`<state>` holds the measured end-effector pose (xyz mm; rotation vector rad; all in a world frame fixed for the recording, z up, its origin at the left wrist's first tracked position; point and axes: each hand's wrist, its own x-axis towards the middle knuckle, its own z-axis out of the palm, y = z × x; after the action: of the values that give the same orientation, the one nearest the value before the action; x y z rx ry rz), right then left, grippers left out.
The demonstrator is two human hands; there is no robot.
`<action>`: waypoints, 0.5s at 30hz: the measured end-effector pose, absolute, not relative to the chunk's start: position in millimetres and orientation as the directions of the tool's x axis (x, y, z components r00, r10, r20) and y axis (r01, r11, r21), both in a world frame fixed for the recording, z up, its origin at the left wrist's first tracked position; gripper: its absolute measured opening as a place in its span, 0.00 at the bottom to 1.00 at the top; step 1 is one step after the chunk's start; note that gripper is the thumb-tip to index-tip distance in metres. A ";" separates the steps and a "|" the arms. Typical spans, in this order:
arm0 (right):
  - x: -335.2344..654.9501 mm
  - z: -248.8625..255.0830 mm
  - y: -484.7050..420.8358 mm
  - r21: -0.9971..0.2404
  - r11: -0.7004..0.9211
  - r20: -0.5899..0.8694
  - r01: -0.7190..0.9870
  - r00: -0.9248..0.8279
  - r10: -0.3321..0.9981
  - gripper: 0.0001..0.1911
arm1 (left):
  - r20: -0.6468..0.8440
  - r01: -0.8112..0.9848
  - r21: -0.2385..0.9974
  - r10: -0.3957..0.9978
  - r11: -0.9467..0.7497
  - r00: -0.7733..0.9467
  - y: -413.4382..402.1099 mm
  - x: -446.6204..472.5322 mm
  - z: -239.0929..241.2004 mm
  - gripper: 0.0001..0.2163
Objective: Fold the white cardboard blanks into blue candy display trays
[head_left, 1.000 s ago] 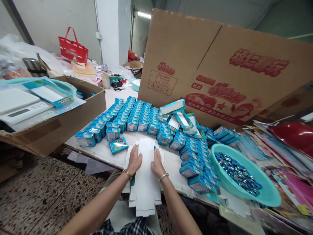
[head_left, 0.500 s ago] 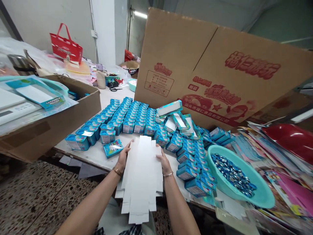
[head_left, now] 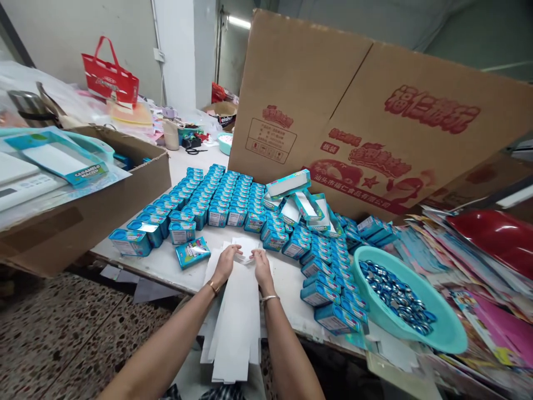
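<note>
Fingers of my left hand [head_left: 225, 265] and right hand [head_left: 262, 268] are pinched on the top flap of the card stack [head_left: 237, 325]. Half a second ago they held its sides, wider apart. The stack lies left of the bowl [head_left: 393, 325], and the blue boxes [head_left: 225, 194] sit further left.

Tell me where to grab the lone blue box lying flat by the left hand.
Come from above and pinch the blue box across its long edges. It lies flat and askew on the table, apart from the standing rows, so that narrower span probably suits one hand. The left hand, on the white carton blank, is nearest.
</note>
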<state>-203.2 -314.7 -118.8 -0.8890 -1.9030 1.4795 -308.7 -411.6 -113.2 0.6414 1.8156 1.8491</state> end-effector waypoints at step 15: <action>-204.1 -127.3 -314.7 -1.000 0.020 0.020 -0.007 -0.523 0.852 0.24 | -0.016 -0.117 0.974 0.451 -0.196 -0.893 -405.8 -307.3 -125.5 0.24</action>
<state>-204.1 -314.7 -127.3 -0.8799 -1.6108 1.5849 -307.3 -405.8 -125.5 0.3882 1.7063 2.1430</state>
